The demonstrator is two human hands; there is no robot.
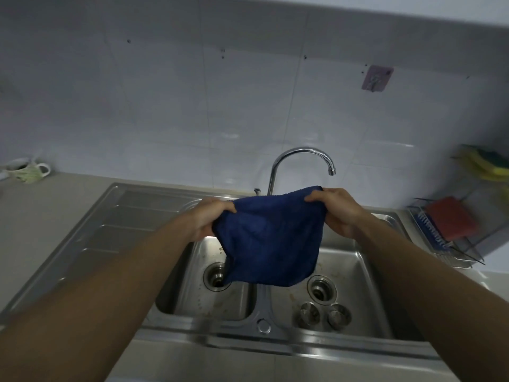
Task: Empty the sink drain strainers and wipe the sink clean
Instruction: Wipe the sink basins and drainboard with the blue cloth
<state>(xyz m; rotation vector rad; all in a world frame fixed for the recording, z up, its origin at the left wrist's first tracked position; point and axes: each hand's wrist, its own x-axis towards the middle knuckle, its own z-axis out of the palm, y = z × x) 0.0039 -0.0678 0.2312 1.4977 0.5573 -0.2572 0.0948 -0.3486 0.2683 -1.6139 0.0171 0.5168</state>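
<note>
Head view, seen as I stand by the counter: the blue cloth (270, 238) is held spread above the double sink (248, 344). The left hand (205, 217) has its fingers curled round one upper edge, and the right hand (337, 212) pinches the other between thumb and fingers. Held this way the cloth hangs open and flat, which I take as readying it for wiping. Its lower corner dangles over the left drain (217, 277), apparently clear of the basin floor. Two strainers (309, 314) sit side by side in the right basin, just in front of the right drain (321, 288) and out of their holes. Whether they have been emptied is too small to tell. Brownish marks on both basin floors suggest the wiping is not yet done. The tap (300, 158) arches behind the cloth, with no water running
</note>
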